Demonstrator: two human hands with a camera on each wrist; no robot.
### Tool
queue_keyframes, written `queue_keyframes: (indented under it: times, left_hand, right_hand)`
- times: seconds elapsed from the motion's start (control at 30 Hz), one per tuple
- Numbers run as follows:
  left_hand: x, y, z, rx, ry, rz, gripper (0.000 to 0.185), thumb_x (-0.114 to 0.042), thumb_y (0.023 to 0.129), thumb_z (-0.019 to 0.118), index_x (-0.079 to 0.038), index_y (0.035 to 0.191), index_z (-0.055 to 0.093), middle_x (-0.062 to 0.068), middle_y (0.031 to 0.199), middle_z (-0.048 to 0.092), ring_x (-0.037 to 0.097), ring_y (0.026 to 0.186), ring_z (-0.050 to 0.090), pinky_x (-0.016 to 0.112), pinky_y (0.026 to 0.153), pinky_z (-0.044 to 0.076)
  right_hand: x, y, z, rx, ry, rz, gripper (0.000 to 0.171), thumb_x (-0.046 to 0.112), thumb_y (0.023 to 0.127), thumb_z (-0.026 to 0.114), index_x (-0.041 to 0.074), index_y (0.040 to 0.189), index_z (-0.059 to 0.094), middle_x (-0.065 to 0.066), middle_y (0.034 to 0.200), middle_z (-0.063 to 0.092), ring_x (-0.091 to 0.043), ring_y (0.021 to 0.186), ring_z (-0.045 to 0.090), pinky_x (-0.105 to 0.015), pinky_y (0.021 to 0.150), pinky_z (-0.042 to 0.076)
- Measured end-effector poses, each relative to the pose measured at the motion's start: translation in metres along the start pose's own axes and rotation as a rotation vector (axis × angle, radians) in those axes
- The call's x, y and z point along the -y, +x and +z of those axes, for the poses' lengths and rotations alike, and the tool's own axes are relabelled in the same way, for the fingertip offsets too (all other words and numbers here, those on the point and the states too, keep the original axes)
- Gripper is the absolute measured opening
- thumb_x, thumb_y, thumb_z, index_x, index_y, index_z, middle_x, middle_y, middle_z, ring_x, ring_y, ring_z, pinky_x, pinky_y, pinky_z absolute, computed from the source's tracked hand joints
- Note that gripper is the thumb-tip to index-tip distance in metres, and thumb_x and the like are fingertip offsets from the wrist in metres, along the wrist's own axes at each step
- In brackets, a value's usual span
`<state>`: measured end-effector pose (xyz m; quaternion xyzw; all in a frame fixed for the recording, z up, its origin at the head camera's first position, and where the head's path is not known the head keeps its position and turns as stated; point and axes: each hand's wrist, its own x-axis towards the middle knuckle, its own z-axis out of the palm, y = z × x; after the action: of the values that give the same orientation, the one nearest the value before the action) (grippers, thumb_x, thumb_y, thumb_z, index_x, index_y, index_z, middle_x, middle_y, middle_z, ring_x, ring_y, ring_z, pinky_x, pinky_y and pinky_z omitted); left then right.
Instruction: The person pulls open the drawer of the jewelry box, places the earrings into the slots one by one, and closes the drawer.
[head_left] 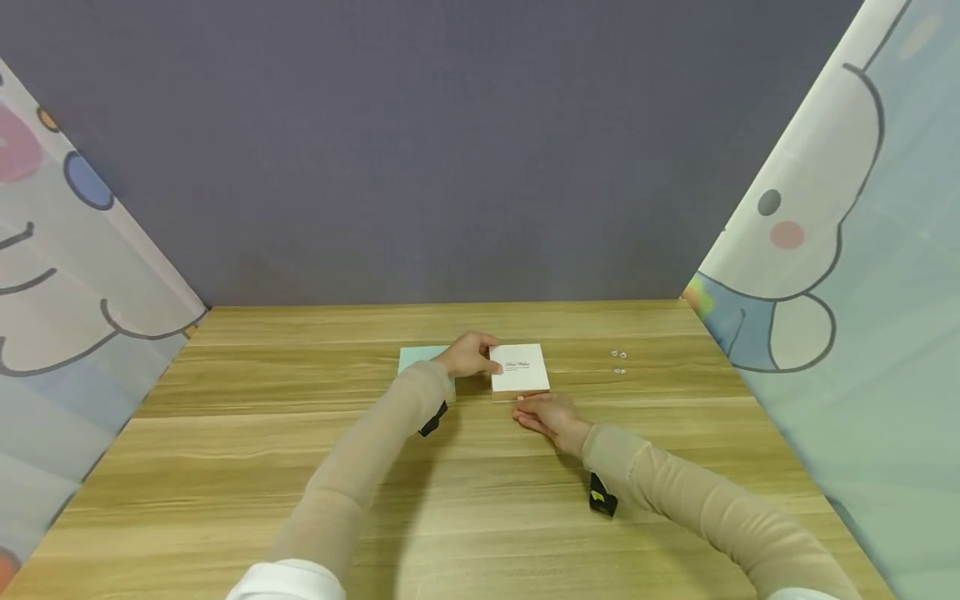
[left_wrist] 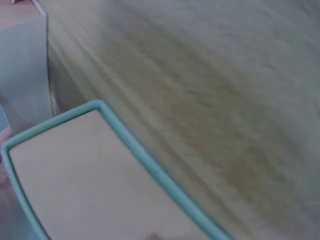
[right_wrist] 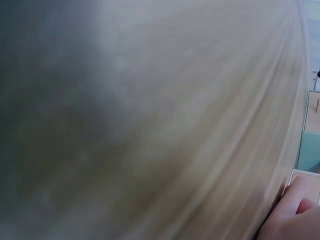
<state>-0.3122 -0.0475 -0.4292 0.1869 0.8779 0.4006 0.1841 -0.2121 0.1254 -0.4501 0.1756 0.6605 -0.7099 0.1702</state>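
A white square box [head_left: 520, 368] with a line of script print lies flat mid-table. My left hand [head_left: 471, 354] grips its left edge with curled fingers. Just left of it lies a teal box part [head_left: 417, 358], half covered by that hand; the left wrist view shows it close up as a teal-rimmed tray [left_wrist: 75, 170] with a pale inside. My right hand [head_left: 542, 412] lies on the table at the white box's front edge, fingers fairly straight, a fingertip touching the edge. In the blurred right wrist view only its fingers [right_wrist: 292, 215] and a box corner [right_wrist: 306, 181] show.
Two tiny white items [head_left: 618, 362] lie on the wooden table [head_left: 300, 467] to the right of the box. A grey wall stands behind, and cartoon-printed curtains close in the left and right sides [head_left: 847, 275].
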Motion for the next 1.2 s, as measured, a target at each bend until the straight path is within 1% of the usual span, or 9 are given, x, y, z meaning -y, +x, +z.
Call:
queue_keyframes:
  times: [0.1, 0.23, 0.37, 0.43, 0.5, 0.67, 0.97, 1.07, 1.2]
  left_hand:
    - [0.002, 0.001, 0.001, 0.004, 0.017, 0.020, 0.062, -0.022, 0.079, 0.073, -0.004, 0.133, 0.048, 0.008, 0.119, 0.057, 0.016, 0.097, 0.052, 0.031, 0.087, 0.046]
    - [0.003, 0.001, 0.001, 0.022, 0.039, 0.024, 0.062, -0.024, 0.079, 0.073, -0.005, 0.133, 0.048, 0.005, 0.108, 0.058, 0.014, 0.086, 0.050, 0.027, 0.078, 0.044]
    - [0.001, 0.000, -0.001, 0.027, 0.032, 0.017, 0.060, -0.024, 0.080, 0.072, -0.006, 0.133, 0.049, 0.004, 0.099, 0.058, 0.015, 0.082, 0.048, 0.026, 0.073, 0.043]
    - [0.000, 0.000, -0.002, 0.025, 0.026, 0.018, 0.060, -0.024, 0.080, 0.072, -0.005, 0.132, 0.049, 0.003, 0.098, 0.058, 0.015, 0.082, 0.048, 0.026, 0.073, 0.043]
    - [-0.001, 0.001, -0.002, 0.024, 0.045, 0.023, 0.060, -0.024, 0.079, 0.072, -0.005, 0.132, 0.050, 0.003, 0.096, 0.059, 0.014, 0.082, 0.049, 0.026, 0.072, 0.043]
    - [-0.004, 0.004, -0.003, 0.028, 0.085, 0.042, 0.058, -0.024, 0.080, 0.072, -0.005, 0.131, 0.051, 0.004, 0.097, 0.061, 0.013, 0.082, 0.051, 0.024, 0.072, 0.044]
    - [-0.009, 0.001, -0.005, 0.038, 0.072, 0.021, 0.058, -0.022, 0.081, 0.071, -0.004, 0.132, 0.049, 0.005, 0.097, 0.059, 0.013, 0.079, 0.047, 0.023, 0.068, 0.040]
    - [-0.009, 0.000, -0.004, 0.036, 0.062, 0.014, 0.058, -0.021, 0.081, 0.071, -0.004, 0.132, 0.049, 0.007, 0.100, 0.059, 0.014, 0.079, 0.046, 0.024, 0.069, 0.039]
    - [-0.007, -0.001, -0.003, 0.034, 0.061, -0.002, 0.058, -0.022, 0.081, 0.070, -0.006, 0.133, 0.049, 0.007, 0.114, 0.059, 0.014, 0.085, 0.047, 0.025, 0.073, 0.040]
  right_hand:
    - [-0.003, 0.000, 0.000, -0.010, -0.014, -0.017, 0.029, -0.002, 0.086, 0.059, -0.013, 0.113, 0.054, -0.003, 0.069, 0.066, -0.006, 0.063, 0.063, -0.016, 0.061, 0.053]
    - [-0.005, -0.002, 0.001, -0.016, -0.031, -0.049, 0.027, -0.002, 0.085, 0.060, -0.012, 0.110, 0.056, -0.003, 0.069, 0.066, -0.007, 0.062, 0.064, -0.016, 0.061, 0.053]
    - [-0.006, -0.004, 0.002, -0.027, -0.040, -0.086, 0.023, -0.002, 0.085, 0.060, -0.012, 0.106, 0.057, -0.004, 0.070, 0.067, -0.007, 0.062, 0.064, -0.016, 0.061, 0.053]
    - [-0.006, -0.003, 0.002, -0.037, -0.039, -0.096, 0.021, -0.002, 0.085, 0.060, -0.012, 0.104, 0.058, -0.004, 0.069, 0.066, -0.007, 0.061, 0.064, -0.016, 0.060, 0.053]
    - [-0.007, -0.003, 0.002, -0.045, -0.034, -0.103, 0.020, -0.003, 0.085, 0.059, -0.012, 0.103, 0.058, -0.003, 0.068, 0.066, -0.007, 0.061, 0.064, -0.016, 0.060, 0.054]
    - [-0.009, -0.004, 0.001, -0.061, -0.022, -0.099, 0.019, -0.004, 0.085, 0.059, -0.013, 0.101, 0.058, -0.003, 0.067, 0.065, -0.008, 0.060, 0.064, -0.018, 0.060, 0.054]
    - [-0.009, -0.011, -0.002, -0.047, -0.050, -0.086, 0.019, -0.003, 0.085, 0.059, -0.012, 0.102, 0.059, -0.004, 0.070, 0.066, -0.008, 0.063, 0.064, -0.017, 0.062, 0.054]
    - [-0.010, -0.014, -0.002, -0.042, -0.049, -0.090, 0.019, -0.002, 0.085, 0.059, -0.012, 0.102, 0.059, -0.004, 0.069, 0.066, -0.007, 0.062, 0.064, -0.017, 0.061, 0.054]
    - [-0.013, -0.016, -0.001, -0.039, -0.051, -0.105, 0.019, -0.003, 0.085, 0.059, -0.013, 0.101, 0.060, -0.004, 0.069, 0.067, -0.007, 0.062, 0.064, -0.018, 0.061, 0.054]
